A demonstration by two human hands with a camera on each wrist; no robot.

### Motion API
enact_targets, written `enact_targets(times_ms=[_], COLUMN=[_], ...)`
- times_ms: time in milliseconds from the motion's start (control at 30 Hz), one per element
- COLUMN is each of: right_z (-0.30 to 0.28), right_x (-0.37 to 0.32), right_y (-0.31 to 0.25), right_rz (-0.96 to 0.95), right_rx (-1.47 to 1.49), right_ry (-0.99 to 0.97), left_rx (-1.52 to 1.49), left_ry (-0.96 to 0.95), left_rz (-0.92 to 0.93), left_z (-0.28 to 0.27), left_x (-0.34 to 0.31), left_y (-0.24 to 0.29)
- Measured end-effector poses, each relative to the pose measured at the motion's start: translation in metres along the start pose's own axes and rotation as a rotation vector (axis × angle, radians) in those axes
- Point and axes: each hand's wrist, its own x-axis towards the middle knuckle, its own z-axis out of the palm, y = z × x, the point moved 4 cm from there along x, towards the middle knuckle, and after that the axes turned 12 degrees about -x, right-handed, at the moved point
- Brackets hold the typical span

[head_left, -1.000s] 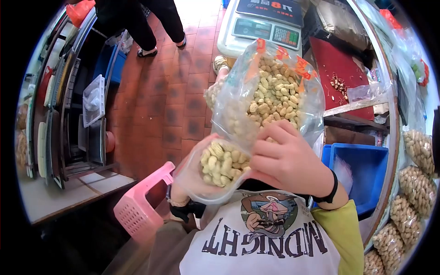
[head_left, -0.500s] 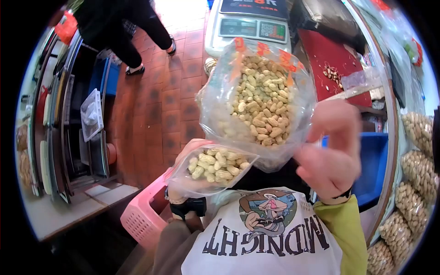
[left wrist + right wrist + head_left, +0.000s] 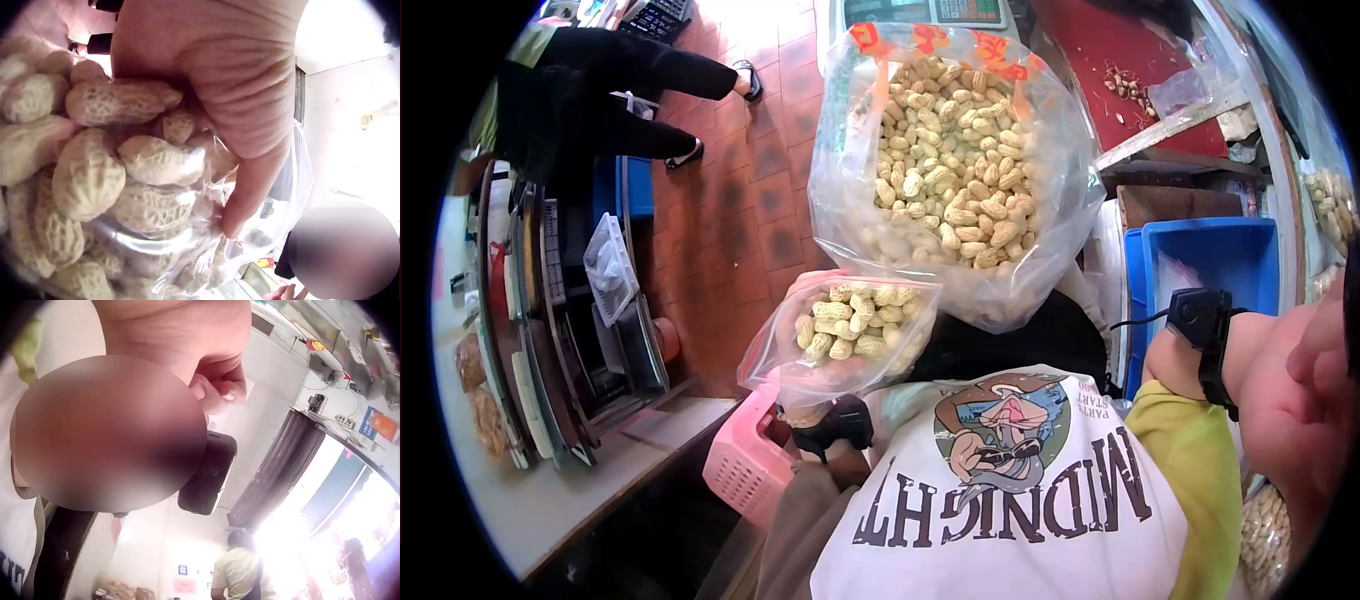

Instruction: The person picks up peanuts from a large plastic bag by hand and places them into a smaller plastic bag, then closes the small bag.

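Observation:
My left hand (image 3: 244,81) holds a small clear zip bag (image 3: 775,365) of unshelled peanuts (image 3: 860,320) from beneath. In the left wrist view its thumb lies bent against the plastic. Just beyond is a large clear bag (image 3: 845,215) with orange print, its mouth wide and full of peanuts (image 3: 960,165). My right hand (image 3: 1295,400) is raised at the right edge of the head view, close to the lens. The right wrist view shows its curled fingers (image 3: 222,394) beside a blurred-out face and a dark device (image 3: 212,475), with nothing seen in them.
A blue bin (image 3: 1215,235) stands at the right, below a red surface (image 3: 1080,60) with scattered peanuts. A scale (image 3: 970,10) is behind the big bag. A pink plastic stool (image 3: 745,465) is by my left side. A person in black trousers (image 3: 620,90) stands at far left.
My right hand has left the bags and risen rightward, up close to the head. The left hand keeps holding the small bag. The head view has shifted, and the standing person appears farther left.

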Motion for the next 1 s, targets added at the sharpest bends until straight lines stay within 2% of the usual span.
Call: enact_targets(times_ms=[300,433,500,567,600,633,667,733,800,900,1000], right_z=[-0.016,-0.031,-0.034,-0.022,0.008,0.044,0.067,0.096,0.105,0.105,0.107], right_x=[-0.004,-0.012,-0.027,-0.07,-0.07,-0.07,-0.079,-0.119,-0.162,-0.169,-0.167], right_y=[0.0,0.005,0.008,0.01,0.01,0.006,0.007,-0.006,-0.019,-0.031,-0.05], right_rz=[0.017,0.091,0.24,0.529,0.69,0.892,1.055,0.88,0.894,0.911,0.768], right_rx=[-0.001,-0.007,-0.042,0.075,-0.256,0.021,0.246,0.282,0.289,0.253,0.387], right_ry=[-0.037,-0.067,-0.099,0.243,-0.157,-0.328,-0.782,-1.098,-1.271,-1.373,-1.353], left_rx=[-0.013,-0.017,-0.017,-0.022,-0.022,-0.022,-0.029,-0.041,-0.066,-0.098,-0.133], left_ry=[0.009,0.01,0.005,-0.004,-0.013,-0.021,-0.025,-0.038,-0.036,-0.083,-0.072], left_rz=[0.004,0.016,0.018,0.021,0.024,0.022,0.029,0.037,0.056,-0.017,-0.08], left_z=[-0.003,-0.005,-0.006,-0.005,-0.006,-0.006,-0.006,-0.006,-0.006,-0.001,0.002], left_x=[-0.002,0.0,0.0,0.001,0.001,0.001,0.001,0.001,0.002,-0.002,-0.003], left_y=[-0.002,0.001,0.001,0.002,0.002,0.003,0.001,0.0,-0.002,0.004,0.01])
